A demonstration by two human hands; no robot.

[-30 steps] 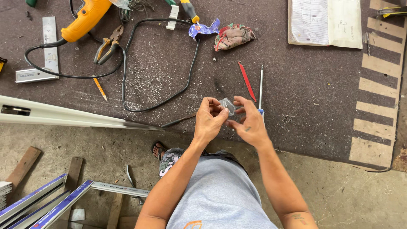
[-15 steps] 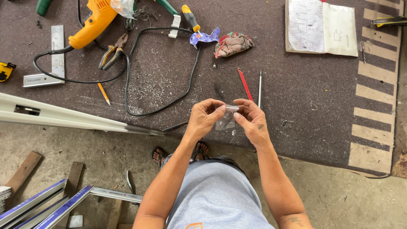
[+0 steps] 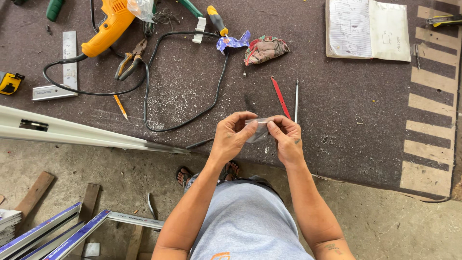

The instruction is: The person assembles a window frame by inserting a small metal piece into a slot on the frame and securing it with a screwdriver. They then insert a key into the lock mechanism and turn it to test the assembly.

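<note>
Both my hands are raised in front of me over the near edge of a dark felt-covered workbench (image 3: 337,144). My left hand (image 3: 232,137) and my right hand (image 3: 287,139) pinch a small clear plastic bag (image 3: 257,130) between thumbs and fingers, one at each side of it. What is inside the bag is too small to tell. Just beyond my hands lie a red pencil-like tool (image 3: 280,97) and a thin metal rod (image 3: 296,100) on the felt.
A yellow power drill (image 3: 107,29) with a black looped cord (image 3: 183,115), pliers (image 3: 130,60), a steel square (image 3: 62,72), a yellow pencil (image 3: 120,106), a crumpled rag (image 3: 264,49) and a paper sheet (image 3: 368,29) lie on the bench. A white aluminium profile (image 3: 86,132) runs along the left edge.
My hands have stayed together on the small bag, turning it between the fingers. The view has shifted slightly, with the bench sliding a little in frame.
</note>
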